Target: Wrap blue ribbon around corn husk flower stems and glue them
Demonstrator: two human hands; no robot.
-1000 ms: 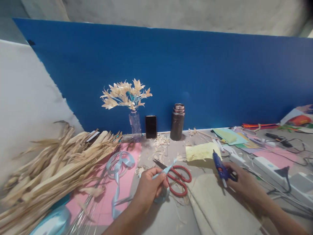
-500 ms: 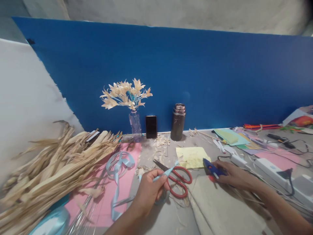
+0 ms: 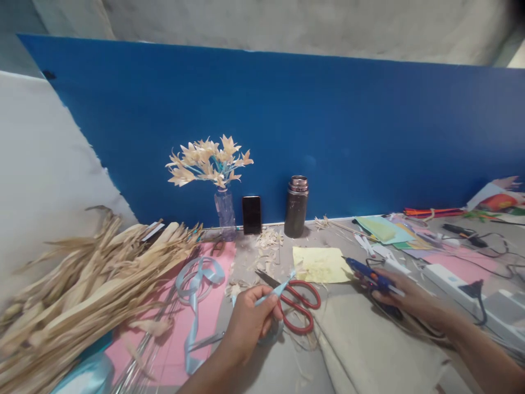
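Note:
My left hand [image 3: 253,317] pinches a strip of light blue ribbon [image 3: 283,285] between thumb and fingers, its narrow tip pointing up and right. Just beyond lie scissors with red handles [image 3: 296,323], flat on the table and partly covered by the ribbon. My right hand [image 3: 396,293] is wrapped round a blue hot glue gun [image 3: 369,274], whose nozzle points left toward a yellow sheet of paper [image 3: 320,265]. Under the glue gun and right forearm spreads a folded beige cloth [image 3: 369,339]. More blue ribbon [image 3: 196,290] lies looped on pink paper [image 3: 168,350] to the left.
Dried corn husks [image 3: 82,284] are heaped at left, beside thin metal wires [image 3: 141,355]. At the back stand husk flowers [image 3: 209,158] in a clear bottle [image 3: 225,213], a phone [image 3: 251,214] and a dark flask [image 3: 296,208]. A white power strip [image 3: 451,284] and cables lie at right.
My right hand has lifted the glue gun off the cloth and drawn it slightly right, turning it. The left hand keeps its pinch on the ribbon, almost in place.

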